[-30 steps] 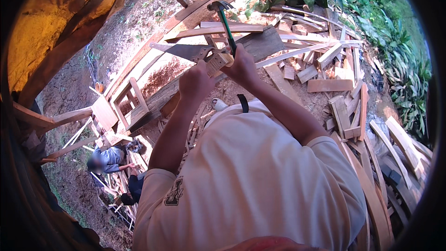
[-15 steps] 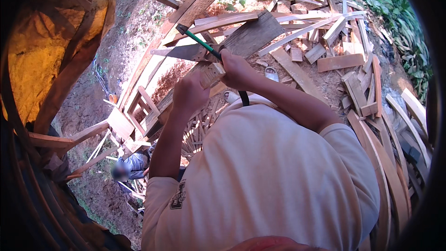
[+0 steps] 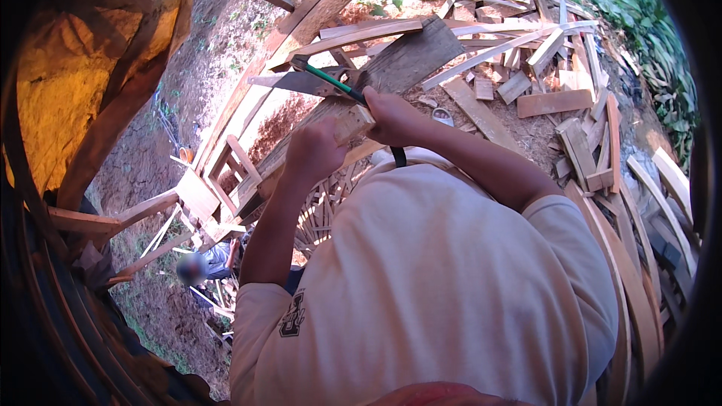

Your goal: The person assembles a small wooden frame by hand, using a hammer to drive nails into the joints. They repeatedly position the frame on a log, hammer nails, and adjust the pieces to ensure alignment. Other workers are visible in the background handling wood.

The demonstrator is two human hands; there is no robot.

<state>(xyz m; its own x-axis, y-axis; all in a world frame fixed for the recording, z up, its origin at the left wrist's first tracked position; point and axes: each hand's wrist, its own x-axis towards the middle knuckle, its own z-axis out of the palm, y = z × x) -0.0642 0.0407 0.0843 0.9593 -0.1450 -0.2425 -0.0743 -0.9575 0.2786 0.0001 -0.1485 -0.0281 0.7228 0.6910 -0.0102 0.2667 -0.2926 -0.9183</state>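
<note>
My right hand [image 3: 395, 117] is wrapped round the grip of a hammer [image 3: 326, 77] with a green shaft and dark head. The hammer's head points to the far left, over a handsaw [image 3: 280, 83] that lies on the workbench plank [image 3: 414, 53]. My left hand [image 3: 314, 152] is closed round a short wooden block [image 3: 352, 125], whose pale end faces my right hand. Fingers of the left hand are partly hidden behind its back, and whether a nail is there cannot be made out.
Cut boards and offcuts [image 3: 556, 103] lie heaped at the far right, with long planks [image 3: 609, 248] beside me. A yellow tarp [image 3: 83, 83] hangs at the left. Another person [image 3: 214, 259] is lower left, near a wooden frame [image 3: 199, 195].
The hammer's head has come down a little, nearer the handsaw. Both hands have shifted slightly right and down in view. The other person has moved slightly.
</note>
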